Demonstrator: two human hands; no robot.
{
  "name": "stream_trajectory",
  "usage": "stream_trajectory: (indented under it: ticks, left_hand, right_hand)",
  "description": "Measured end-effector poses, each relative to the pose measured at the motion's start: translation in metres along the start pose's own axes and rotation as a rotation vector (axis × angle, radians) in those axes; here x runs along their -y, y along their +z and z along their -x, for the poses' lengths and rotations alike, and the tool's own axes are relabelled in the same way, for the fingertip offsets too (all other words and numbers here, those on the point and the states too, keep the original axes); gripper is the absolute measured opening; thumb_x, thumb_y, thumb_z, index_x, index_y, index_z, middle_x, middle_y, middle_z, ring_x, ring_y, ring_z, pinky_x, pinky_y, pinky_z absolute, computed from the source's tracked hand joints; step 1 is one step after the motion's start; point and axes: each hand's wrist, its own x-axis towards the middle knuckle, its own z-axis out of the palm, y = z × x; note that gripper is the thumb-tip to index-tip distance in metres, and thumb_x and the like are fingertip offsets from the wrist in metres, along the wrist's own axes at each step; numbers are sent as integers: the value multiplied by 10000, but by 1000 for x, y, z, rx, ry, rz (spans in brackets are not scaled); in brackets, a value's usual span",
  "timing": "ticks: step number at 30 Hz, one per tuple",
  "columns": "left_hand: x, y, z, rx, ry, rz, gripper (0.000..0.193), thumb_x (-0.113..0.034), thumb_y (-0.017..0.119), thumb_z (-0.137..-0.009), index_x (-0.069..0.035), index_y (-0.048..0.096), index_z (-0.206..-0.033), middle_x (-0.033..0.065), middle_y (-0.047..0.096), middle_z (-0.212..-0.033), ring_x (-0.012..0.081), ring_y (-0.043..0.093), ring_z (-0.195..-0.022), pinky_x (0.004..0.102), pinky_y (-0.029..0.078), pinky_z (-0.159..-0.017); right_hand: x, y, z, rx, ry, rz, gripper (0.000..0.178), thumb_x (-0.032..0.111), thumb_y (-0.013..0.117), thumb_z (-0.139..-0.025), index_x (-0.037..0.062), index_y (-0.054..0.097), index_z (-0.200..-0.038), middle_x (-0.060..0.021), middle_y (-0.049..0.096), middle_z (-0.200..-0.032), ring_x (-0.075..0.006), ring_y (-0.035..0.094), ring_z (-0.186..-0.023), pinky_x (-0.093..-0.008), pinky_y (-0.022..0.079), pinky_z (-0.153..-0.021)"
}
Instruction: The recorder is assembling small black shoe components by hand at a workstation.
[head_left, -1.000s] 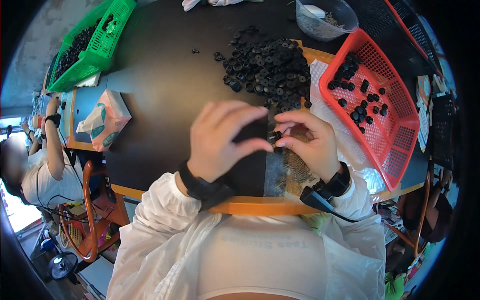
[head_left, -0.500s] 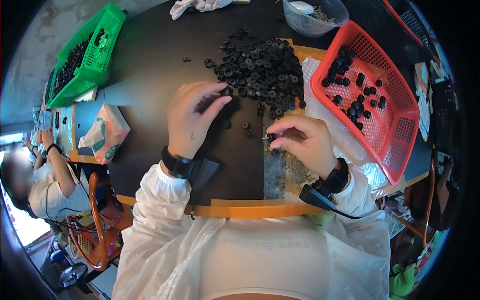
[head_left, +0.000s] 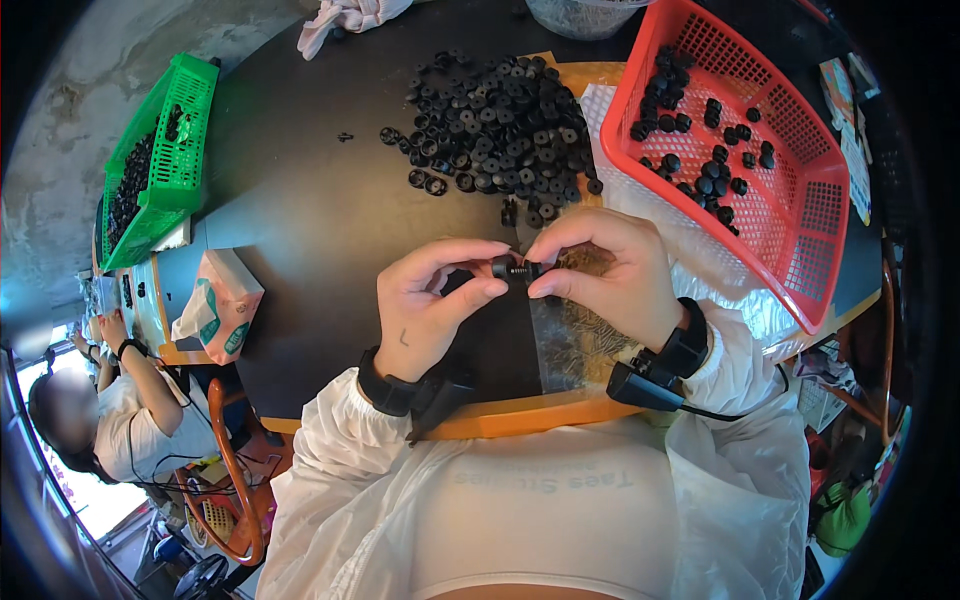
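Above the near part of the dark table, my left hand (head_left: 425, 305) pinches a small round black plastic cap (head_left: 502, 267) between thumb and fingers. Facing it, my right hand (head_left: 625, 275) grips a second black round piece (head_left: 535, 269), mostly covered by the fingertips. A short metal screw or spring (head_left: 519, 270) shows between the two pieces, linking them end to end; which it is, I cannot tell. Beyond my hands lies a heap of black round pieces (head_left: 500, 125). Loose metal screws or pins (head_left: 590, 345) lie on the table beneath my right hand.
A red basket (head_left: 625, 150) with black parts stands at the right. Far left is a green basket (head_left: 185, 190) of black parts, with a tissue pack (head_left: 235, 305) nearer. A clear tub (head_left: 585, 20) and a cloth (head_left: 350, 15) lie at the back. Another person (head_left: 155, 430) sits left.
My hands have come together, and the left one now has a black cap, brought against the piece in my right hand. The whole view has shifted slightly.
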Motion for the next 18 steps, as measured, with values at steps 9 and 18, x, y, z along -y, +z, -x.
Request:
stream_trajectory:
  ticks: [9, 18]
  left_hand:
    - [-1, -2, -2, 37, 90, -104, 311, -97, 768, -803, 39, 667, -1063, 108, 635, -1022, 165, 594, -911, 288, 468, -838]
    - [-3, 0, -4, 40, 117, -150, 303, -4, 761, -768, 23, 695, -1063, 87, 654, -959, 134, 597, -835, 256, 470, -783]
  right_hand:
    - [-2, 4, -4, -55, -186, 232, 225, 100, 811, -719, 40, 687, -896, -46, 675, -828, -157, 639, -741, -269, 503, -685]
    - [-3, 4, -3, -83, -122, 164, 229, 83, 815, -714, 34, 685, -896, -58, 669, -832, -155, 639, -742, -275, 503, -691]
